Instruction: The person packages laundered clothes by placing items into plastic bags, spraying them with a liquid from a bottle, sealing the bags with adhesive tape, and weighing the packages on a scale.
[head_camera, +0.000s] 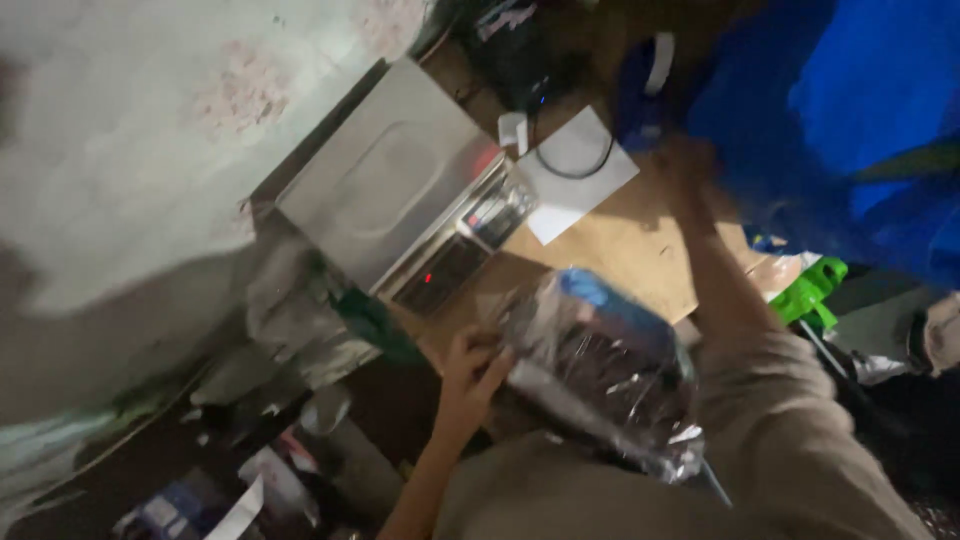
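Holding a crinkled clear plastic bag (600, 375) close to the body, the person's left hand (472, 368) grips the bag's left edge — the fingers are curled and pressed together on the plastic, with the thumb side against the bag. The bag sits low in the middle of the view, just above the person's chest, and dark contents with a blue part at its far end show through the shiny wrap.

The right hand (688, 160) reaches far and to the right, up against a big blue sheet (840, 130); the picture is blurred there, so I cannot tell if the fingers are spread or closed, or if they hold anything. The beige sleeve (770, 400) of this arm runs back toward the near right corner.

Between the two hands lies a brown cardboard surface (620, 250). On its far part rests a white sheet of paper (580, 175) with a dark cable loop on it. To the left of the paper stands a steel weighing scale (385, 175) with a flat metal pan and small red lights on its front — well apart from both hands. A bright green plastic object (812, 288) is at the right, near the sleeve.
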